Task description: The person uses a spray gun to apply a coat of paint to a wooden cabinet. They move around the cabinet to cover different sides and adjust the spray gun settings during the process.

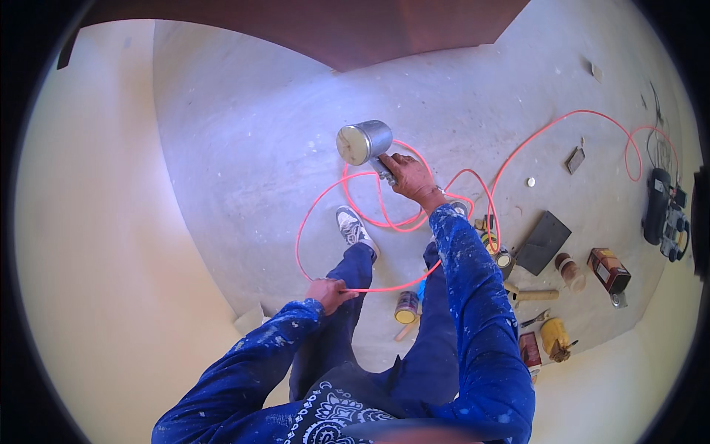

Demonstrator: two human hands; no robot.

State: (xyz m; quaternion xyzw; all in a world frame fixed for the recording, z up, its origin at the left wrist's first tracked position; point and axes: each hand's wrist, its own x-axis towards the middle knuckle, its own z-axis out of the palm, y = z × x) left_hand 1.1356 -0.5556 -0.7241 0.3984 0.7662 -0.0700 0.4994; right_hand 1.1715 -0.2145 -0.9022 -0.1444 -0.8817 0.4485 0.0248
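A bare grey concrete floor (244,133), dusty and mottled, spreads between smooth cream walls (96,244) and a dark brown door (333,29). A person in paint-flecked blue sleeves stands over loops of thin orange hose (510,152) that snake across the floor. The right hand (409,177) has its fingers wrapped around the grip of a spray gun (366,144), whose round, dull metal cup is held out above the floor with its pale lid facing up. The left hand (327,294) has its fingers closed on a stretch of the hose near the knee. To the right lie a flat dark slab (543,242), a black machine (658,207), small paint cans (405,307) and a yellow jug (555,337).
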